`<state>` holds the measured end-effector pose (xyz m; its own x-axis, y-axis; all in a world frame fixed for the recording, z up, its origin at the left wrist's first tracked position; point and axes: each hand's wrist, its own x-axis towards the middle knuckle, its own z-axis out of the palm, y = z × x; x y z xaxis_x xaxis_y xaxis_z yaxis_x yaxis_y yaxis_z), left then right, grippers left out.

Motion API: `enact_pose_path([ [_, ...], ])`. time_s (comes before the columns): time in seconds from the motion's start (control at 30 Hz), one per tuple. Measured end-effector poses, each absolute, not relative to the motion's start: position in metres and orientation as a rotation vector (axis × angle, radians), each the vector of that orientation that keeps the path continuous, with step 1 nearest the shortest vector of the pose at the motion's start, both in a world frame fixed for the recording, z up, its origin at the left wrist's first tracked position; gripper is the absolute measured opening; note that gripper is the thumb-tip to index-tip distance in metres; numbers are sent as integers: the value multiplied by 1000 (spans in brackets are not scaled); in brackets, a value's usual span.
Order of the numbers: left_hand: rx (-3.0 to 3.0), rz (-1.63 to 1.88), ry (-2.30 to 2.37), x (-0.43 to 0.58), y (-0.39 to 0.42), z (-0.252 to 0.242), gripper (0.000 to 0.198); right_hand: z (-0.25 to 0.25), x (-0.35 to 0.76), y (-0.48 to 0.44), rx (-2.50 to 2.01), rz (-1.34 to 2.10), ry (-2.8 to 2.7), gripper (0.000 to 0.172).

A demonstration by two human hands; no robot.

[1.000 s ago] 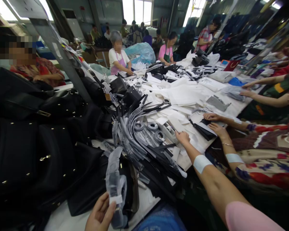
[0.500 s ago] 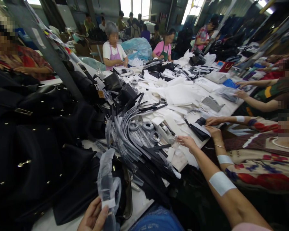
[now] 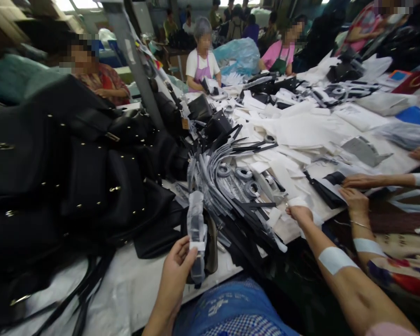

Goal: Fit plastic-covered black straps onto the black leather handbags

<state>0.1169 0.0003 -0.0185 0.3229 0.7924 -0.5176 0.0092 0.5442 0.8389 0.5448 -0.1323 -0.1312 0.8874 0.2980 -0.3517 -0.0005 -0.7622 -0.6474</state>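
My left hand [image 3: 177, 259] pinches a strap wrapped in clear plastic [image 3: 196, 217], with a white band around it at my thumb. Right behind it on the table edge is a small dark bag [image 3: 212, 247]. My right hand [image 3: 300, 214] is reached out over the table edge, its fingers closed beside a white strip [image 3: 298, 201]; what they pinch is too small to make out. A grey tape dispenser [image 3: 266, 182] stands just past those fingertips. Between my hands lies a bundle of plastic-wrapped black straps [image 3: 227, 205].
Black bags with gold fittings [image 3: 119, 186] are heaped on the left. White sheets [image 3: 294, 130] cover the middle, with rolled straps [image 3: 244, 174] nearby. A metal post [image 3: 136, 60] rises at left. A co-worker's hands [image 3: 355, 196] work on a black piece at right.
The view has swung left, so things sit further right. My right hand's fingers, stretched at the dispenser before, are now closed. My left hand still holds the wrapped strap.
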Motion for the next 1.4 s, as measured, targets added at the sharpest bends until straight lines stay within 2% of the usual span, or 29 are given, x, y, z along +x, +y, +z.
enact_pose_path([
  [0.17,885,642,1047,116,0,-26,52,-88,437,-110,-2035,872,-440,31],
  [0.27,916,656,1028,117,-2,-28,52,-40,352,-93,-1610,1112,-732,35],
  [0.43,1067,662,968,117,-3,-25,45,7,265,-72,-1491,1238,-912,38],
  [0.67,1261,659,925,108,-4,-22,39,9,258,-65,-1725,1073,-1057,37],
  [0.77,1278,644,910,103,-5,-21,39,10,262,-65,-1793,1176,-1078,38],
  [0.87,1181,627,872,99,-7,-22,39,4,265,-65,-1820,1301,-1041,48],
  [1.1,950,566,783,95,-13,-16,40,-37,271,-69,-1594,1568,-912,55],
  [1.27,844,605,843,94,-13,-11,48,-47,271,-78,-1886,1284,-818,54],
  [1.4,842,615,879,95,-12,-9,49,-17,260,-91,-1747,990,-846,38],
])
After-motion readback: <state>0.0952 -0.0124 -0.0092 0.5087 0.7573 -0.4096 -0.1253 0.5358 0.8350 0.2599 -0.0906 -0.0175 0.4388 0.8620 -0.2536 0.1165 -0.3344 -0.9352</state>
